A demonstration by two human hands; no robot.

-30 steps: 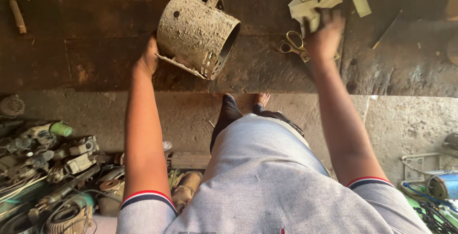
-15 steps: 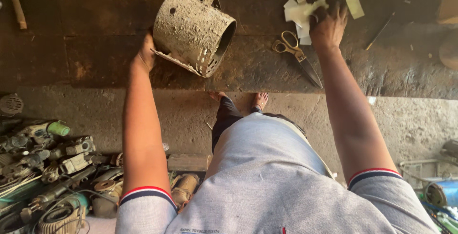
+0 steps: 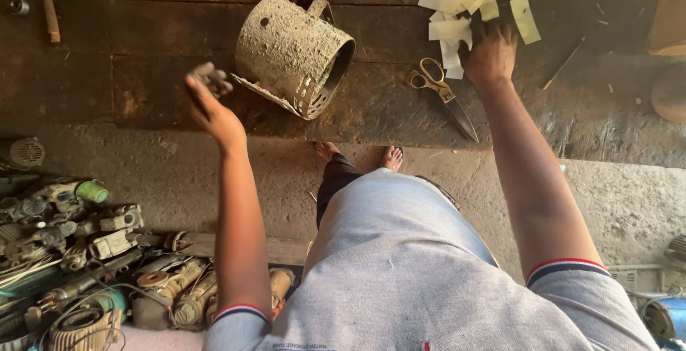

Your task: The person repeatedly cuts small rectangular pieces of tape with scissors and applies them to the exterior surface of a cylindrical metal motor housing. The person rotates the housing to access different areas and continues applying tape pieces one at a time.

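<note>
A dusty grey metal cylinder [image 3: 289, 51] with slots and a small handle lies on its side on the dark wooden bench [image 3: 143, 29], its open end facing right. My left hand [image 3: 214, 108] is lifted just left of it, clear of the cylinder, with grimy fingertips bunched together; whether they pinch something small is unclear. My right hand [image 3: 489, 54] rests fingers-down on a pile of pale paper strips [image 3: 454, 15] at the back right. Brass-handled scissors [image 3: 439, 94] lie between the cylinder and that hand.
A stack of old motors and power-tool parts [image 3: 93, 265] sits on the floor at lower left. Small tools [image 3: 51, 18] lie on the bench's far left. My bare feet [image 3: 357, 156] stand on the concrete floor below the bench edge. A blue drum [image 3: 664, 319] is at lower right.
My left hand has let go of the cylinder's lower edge and pulled away to the left. The cylinder has settled slightly. My right hand stays on the paper strips.
</note>
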